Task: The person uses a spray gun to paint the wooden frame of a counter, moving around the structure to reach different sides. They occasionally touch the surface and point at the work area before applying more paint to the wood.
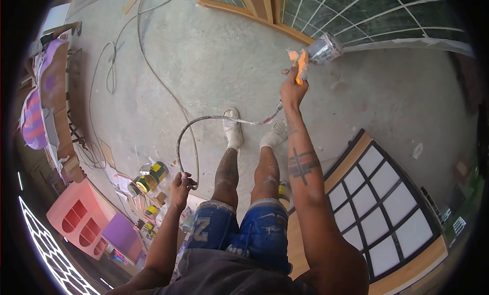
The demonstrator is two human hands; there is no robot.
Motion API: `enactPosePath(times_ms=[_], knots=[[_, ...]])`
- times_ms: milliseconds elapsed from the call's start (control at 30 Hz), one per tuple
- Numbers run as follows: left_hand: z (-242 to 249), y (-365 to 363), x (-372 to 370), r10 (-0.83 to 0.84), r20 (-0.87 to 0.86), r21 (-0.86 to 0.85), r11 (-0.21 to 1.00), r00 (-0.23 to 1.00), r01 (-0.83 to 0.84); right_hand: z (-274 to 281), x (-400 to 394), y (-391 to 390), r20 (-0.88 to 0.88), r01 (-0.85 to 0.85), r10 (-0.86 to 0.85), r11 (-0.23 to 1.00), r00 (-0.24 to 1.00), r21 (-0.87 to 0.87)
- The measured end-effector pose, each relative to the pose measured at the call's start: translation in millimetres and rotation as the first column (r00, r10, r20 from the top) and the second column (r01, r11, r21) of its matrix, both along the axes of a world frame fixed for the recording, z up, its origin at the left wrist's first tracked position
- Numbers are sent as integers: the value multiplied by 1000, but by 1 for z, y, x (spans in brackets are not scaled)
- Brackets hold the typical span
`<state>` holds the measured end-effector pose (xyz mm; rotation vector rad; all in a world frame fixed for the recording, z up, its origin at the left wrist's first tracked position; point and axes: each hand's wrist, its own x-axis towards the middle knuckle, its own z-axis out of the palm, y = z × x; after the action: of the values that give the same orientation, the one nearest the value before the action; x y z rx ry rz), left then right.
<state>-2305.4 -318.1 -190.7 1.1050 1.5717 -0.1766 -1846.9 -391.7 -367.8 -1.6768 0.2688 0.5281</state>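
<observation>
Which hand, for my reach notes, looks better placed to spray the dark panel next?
Probably the right hand: it grips the gun, extended near the dark panel. The left hand is farther back, holding the hose.

Orange spray gun (pixel 302 66) with smeared cup (pixel 326 49), curved paint-spattered hose (pixel 219 117) behind

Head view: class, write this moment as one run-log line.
right hand: holding orange spray gun | left hand: holding hose | hose: curves between both hands | white-paned panel: at the person's right
</observation>
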Motion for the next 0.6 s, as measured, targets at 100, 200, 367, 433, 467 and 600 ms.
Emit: enactPosePath(times_ms=[100,200,367,433,467,600], knots=[[-6,0,-1,31,14,9,999,999,-31,-7,-3,12,152,9,-9,1000,988,-4],[-8,3,-3,33,16,2,999,999,-33,-8,-6,18,162,28,-29,1000,986,12],[-7,22,-10,-13,8,-30,999,1000,13,3,-12,20,168,94,-79,992,983,-83],[-7,31,-12,-45,8,-47,998,999,45,1,-14,11,155,132,-114,985,981,-115],[-9,35,-11,-59,6,-50,997,998,60,-1,-14,5,150,153,-132,979,980,-132],[-9,50,-5,-114,44,-95,988,992,118,-4,-11,-28,166,231,-203,958,965,-171]])
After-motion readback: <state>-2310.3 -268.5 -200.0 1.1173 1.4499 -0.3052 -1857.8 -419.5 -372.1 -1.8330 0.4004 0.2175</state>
